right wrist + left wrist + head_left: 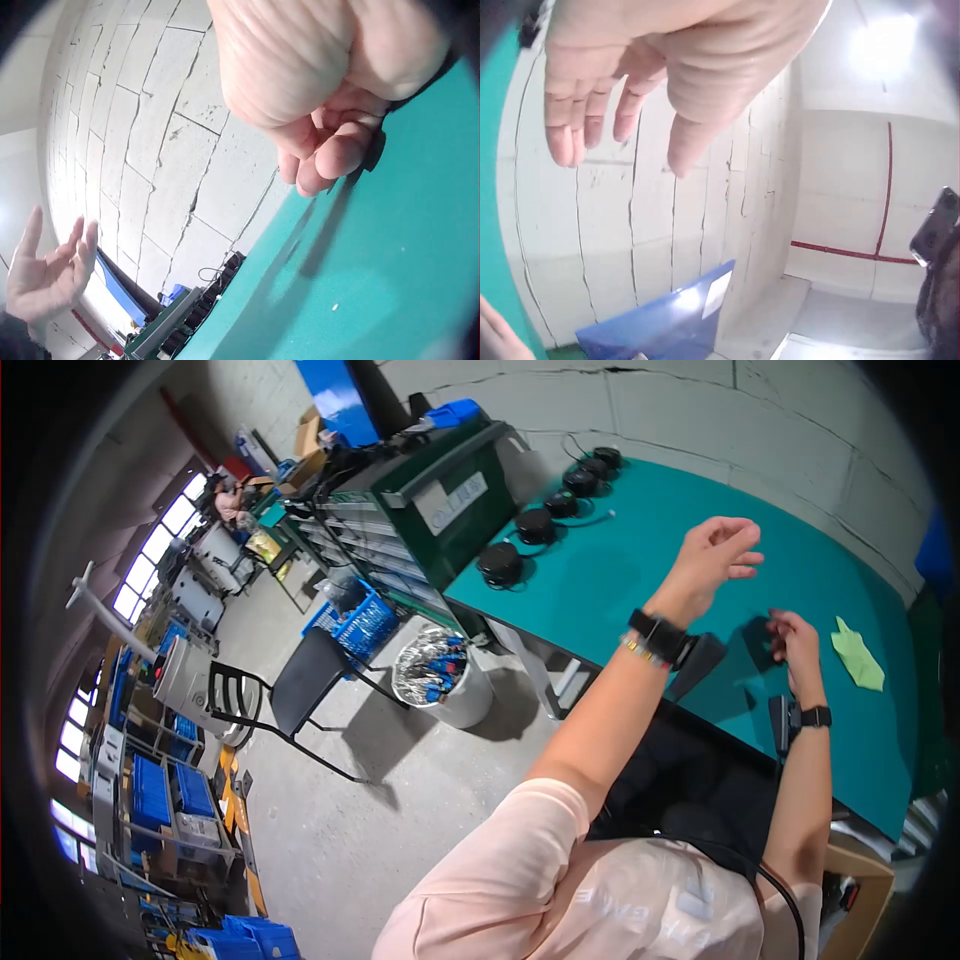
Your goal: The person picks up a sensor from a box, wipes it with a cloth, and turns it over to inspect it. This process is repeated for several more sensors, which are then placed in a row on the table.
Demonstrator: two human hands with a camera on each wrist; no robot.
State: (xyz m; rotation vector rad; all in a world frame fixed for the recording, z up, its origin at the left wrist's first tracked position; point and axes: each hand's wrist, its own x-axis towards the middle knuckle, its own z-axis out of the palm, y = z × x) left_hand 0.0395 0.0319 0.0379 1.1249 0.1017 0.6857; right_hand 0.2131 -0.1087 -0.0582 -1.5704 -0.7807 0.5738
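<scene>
My left hand (712, 560) is raised over the green table (640, 575). In the left wrist view its fingers (570, 124) are loosely extended, the thumb apart, with nothing between them. My right hand (797, 650) hovers lower, over the table's right part. The right wrist view shows its fingers (341, 154) loosely curled above the tabletop, and no object shows in them. Nearest to this hand lies a light green piece of cloth or paper (857, 655). Several round black coil-like things (500, 563) with thin cables stand in a row at the table's far left edge.
A green drawer cabinet (440, 510) adjoins the table's left end. On the floor stand a white bin (470, 700) of cables, a blue basket (365, 622) and a black chair (305, 678). A block wall (680, 420) runs behind the table. Another person (228, 502) is far back.
</scene>
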